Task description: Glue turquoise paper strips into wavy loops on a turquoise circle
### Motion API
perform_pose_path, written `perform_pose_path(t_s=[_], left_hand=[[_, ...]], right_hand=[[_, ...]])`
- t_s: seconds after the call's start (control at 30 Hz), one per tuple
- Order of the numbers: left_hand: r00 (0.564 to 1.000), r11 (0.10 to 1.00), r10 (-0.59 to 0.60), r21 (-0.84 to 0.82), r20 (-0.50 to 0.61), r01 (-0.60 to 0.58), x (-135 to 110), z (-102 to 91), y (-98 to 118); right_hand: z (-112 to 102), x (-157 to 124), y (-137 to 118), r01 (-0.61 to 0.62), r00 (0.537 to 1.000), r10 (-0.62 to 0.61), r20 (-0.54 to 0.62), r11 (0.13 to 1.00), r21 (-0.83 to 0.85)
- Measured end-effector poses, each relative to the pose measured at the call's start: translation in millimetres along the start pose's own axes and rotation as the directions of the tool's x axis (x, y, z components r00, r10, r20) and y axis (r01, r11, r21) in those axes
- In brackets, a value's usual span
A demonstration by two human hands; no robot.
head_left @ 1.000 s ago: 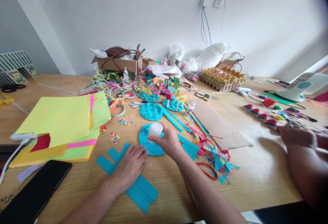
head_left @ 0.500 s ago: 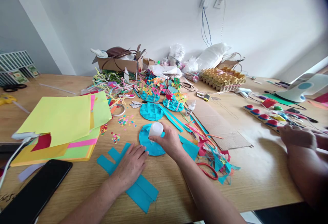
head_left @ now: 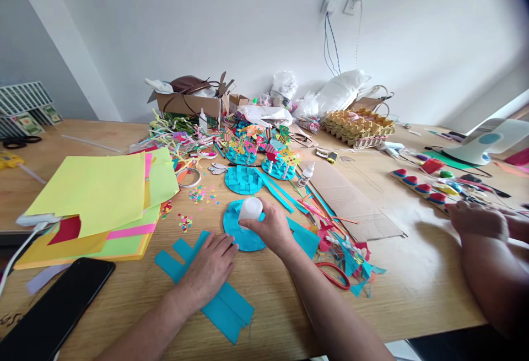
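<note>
My right hand (head_left: 273, 229) is wrapped round a white glue bottle (head_left: 250, 210), held bottom up over a round blue paper disc (head_left: 230, 222). The hand hides the bottle's tip. My left hand (head_left: 211, 268) lies flat, fingers stretched out, on several blue paper strips (head_left: 228, 312), with its fingertips at the disc's left edge. Just behind stands another blue disc (head_left: 243, 180) with strips woven across it. A second small glue bottle (head_left: 306, 174) stands upright to the right of that disc.
Coloured paper sheets (head_left: 86, 190) and a black phone (head_left: 58, 306) lie at the left. Red-handled scissors (head_left: 334, 276) and paper scraps (head_left: 351, 256) are right of my arm. Cardboard (head_left: 351, 201) lies beyond. Another person's hand (head_left: 477, 222) works at the far right.
The view has shifted very slightly. Both hands and the glue bottle keep practically the same place over the paper.
</note>
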State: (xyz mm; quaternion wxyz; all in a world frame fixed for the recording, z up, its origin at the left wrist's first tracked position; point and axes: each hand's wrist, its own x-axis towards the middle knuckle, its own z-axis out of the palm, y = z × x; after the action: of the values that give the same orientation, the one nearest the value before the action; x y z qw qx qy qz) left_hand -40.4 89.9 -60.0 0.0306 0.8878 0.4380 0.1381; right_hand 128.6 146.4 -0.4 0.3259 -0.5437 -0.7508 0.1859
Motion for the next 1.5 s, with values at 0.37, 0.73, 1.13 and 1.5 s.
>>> perform_pose_path(t_s=[0.37,0.73,1.13,1.5], left_hand=[[1.0,1.0,0.003,0.006,-0.012,-0.003,-0.3,0.9,-0.1],[0.999,1.0,0.014,0.008,-0.036,-0.013,-1.3,3.1,-1.1],[1.0,1.0,0.009,0.011,-0.009,-0.009,0.1,1.4,-0.6],[1.0,1.0,0.003,-0.005,0.012,-0.003,0.1,-0.4,0.0]], right_hand=[[0.2,-0.2,0.4,0.026,1.0,-0.026,0.018,1.0,0.0],[-1.8,-0.2,-2.4,0.015,1.0,-0.015,0.013,0.999,-0.029],[-1.9,0.5,-2.1,-0.009,1.0,0.009,-0.002,0.999,-0.046],[-3.1,1.4,-3.5,0.0,1.0,0.001,0.009,0.999,-0.046]])
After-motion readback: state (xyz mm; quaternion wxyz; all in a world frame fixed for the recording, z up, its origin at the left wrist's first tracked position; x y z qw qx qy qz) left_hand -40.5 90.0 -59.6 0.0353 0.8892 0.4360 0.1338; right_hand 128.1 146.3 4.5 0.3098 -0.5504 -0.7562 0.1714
